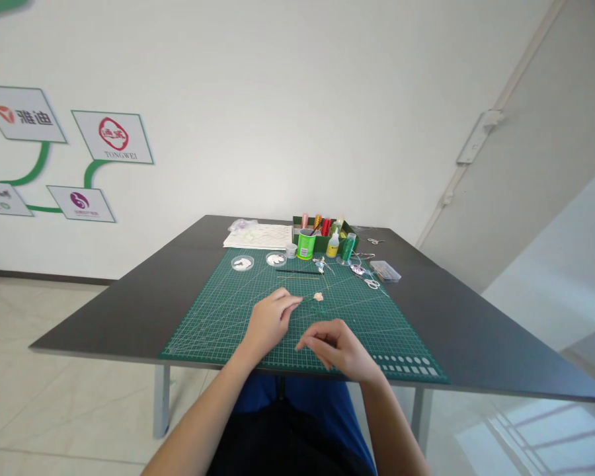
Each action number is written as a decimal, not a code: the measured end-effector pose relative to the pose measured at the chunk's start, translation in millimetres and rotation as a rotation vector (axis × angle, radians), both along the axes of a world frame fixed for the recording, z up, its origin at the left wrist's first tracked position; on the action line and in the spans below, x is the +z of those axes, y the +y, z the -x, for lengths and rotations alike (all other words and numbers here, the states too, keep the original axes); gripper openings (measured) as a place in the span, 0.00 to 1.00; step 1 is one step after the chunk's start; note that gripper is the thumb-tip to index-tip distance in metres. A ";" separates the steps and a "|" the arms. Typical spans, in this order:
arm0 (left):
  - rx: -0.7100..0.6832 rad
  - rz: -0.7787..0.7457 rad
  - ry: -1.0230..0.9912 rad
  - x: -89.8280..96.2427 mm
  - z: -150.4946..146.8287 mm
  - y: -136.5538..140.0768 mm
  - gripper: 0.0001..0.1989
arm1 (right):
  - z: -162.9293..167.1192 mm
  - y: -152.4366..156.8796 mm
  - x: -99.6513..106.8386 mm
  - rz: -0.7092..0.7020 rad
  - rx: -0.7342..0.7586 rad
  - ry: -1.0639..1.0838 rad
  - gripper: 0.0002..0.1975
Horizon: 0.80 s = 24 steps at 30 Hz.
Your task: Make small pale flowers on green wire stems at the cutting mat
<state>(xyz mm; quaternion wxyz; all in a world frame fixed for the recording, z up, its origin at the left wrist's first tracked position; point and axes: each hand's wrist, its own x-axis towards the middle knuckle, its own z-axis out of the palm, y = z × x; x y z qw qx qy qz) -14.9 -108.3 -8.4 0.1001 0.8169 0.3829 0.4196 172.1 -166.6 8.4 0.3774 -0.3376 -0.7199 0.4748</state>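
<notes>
Left hand [268, 322] grip pinching flower stem [311, 299], right hand [338, 348] loosely curled, green can [306, 244] beyond

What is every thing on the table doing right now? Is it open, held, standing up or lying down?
Left hand: pinching a thin stem with a small pink flower.
Right hand: fingers curled, grip unclear.
Green cutting mat: lying flat.
Green cylindrical can: upright.
Small yellow-green glue bottle: upright.
Clear plastic box: flat, looks closed.
</notes>
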 end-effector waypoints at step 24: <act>0.075 -0.145 0.244 23.9 23.6 -82.5 0.17 | 16.4 -93.5 19.3 0.032 -0.256 -0.023 0.17</act>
